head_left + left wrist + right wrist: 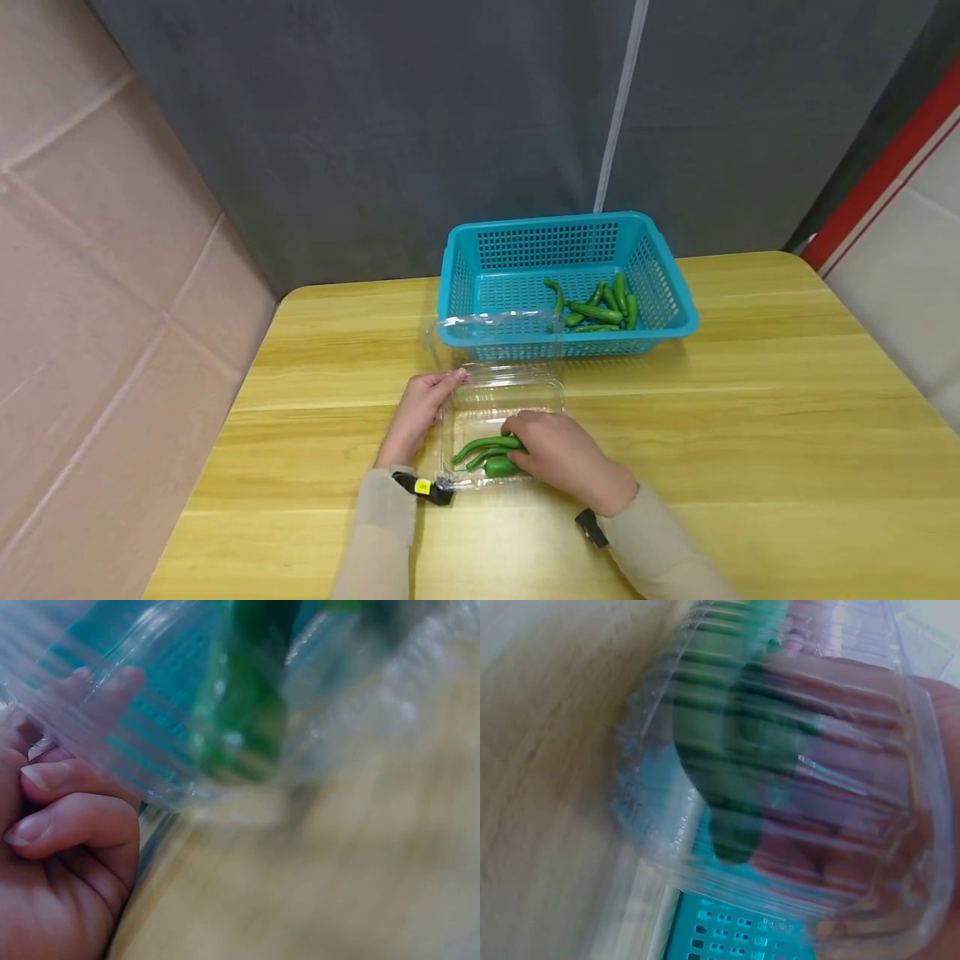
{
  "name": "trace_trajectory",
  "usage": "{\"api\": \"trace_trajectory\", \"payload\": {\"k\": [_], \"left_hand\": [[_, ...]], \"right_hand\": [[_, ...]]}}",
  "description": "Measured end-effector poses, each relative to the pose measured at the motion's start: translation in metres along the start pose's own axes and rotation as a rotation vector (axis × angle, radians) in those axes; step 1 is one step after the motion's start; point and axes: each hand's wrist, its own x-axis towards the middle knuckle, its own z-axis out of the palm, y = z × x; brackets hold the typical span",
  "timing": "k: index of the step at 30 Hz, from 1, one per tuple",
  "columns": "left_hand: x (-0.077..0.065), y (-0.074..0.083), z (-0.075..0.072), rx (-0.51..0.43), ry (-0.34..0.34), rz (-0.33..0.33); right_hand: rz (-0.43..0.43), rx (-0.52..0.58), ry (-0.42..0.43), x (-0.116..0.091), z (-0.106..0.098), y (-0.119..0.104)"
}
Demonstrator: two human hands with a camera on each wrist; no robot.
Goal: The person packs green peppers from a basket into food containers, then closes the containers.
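A clear plastic clamshell container (476, 421) stands on the table with its lid (498, 346) raised toward the blue basket. My left hand (417, 410) grips the container's left side near the hinge, thumb at the rim. In the left wrist view, two fingers (82, 825) curl beside the clear wall. Several green peppers (480, 450) lie in the front of the container. Reaching into it from the right, my right hand (562, 454) has its fingers bent round the peppers' right ends. The right wrist view shows that hand and a green pepper (705, 742) through the ribbed plastic, blurred.
Just behind the container stands a blue perforated basket (465, 242), with more green peppers (596, 312) at its right side. The raised lid overlaps the basket's front rim in the head view. A grey curtain (375, 150) hangs behind the wooden table (750, 417).
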Motion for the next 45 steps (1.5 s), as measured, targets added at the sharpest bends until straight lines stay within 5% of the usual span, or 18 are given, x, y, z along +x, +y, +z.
{"api": "trace_trajectory", "payload": {"k": [7, 30, 45], "left_hand": [[0.009, -0.017, 0.001, 0.028, 0.044, 0.021], [0.008, -0.016, 0.000, 0.035, 0.030, 0.046], [0.009, -0.017, 0.000, 0.015, 0.038, 0.025]], "right_hand": [[-0.017, -0.026, -0.003, -0.001, 0.000, 0.000], [-0.066, -0.128, -0.007, -0.001, 0.001, -0.001], [-0.020, -0.061, 0.009, -0.001, 0.001, -0.001]]}}
